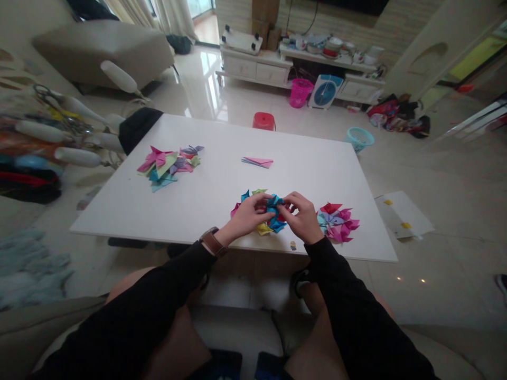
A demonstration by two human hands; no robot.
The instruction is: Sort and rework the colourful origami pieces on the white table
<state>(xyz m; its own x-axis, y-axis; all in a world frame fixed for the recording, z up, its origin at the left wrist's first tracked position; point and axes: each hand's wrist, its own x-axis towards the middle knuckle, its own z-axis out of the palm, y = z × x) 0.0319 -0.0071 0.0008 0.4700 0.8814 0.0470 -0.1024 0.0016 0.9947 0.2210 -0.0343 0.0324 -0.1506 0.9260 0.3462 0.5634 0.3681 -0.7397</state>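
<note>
Both hands meet over the near edge of a white table. My left hand and my right hand are closed on a blue folded paper piece, pinching it from either side. Under them lies a small heap of folded coloured papers in blue, yellow, green and pink. A brown watch strap sits on my left wrist. Both arms wear black sleeves.
A pile of pink and purple folded papers lies right of my hands. Another multicoloured pile sits far left on the table. A flat pink folded sheet lies mid-table. A red stool, teal basket and pink bin stand beyond.
</note>
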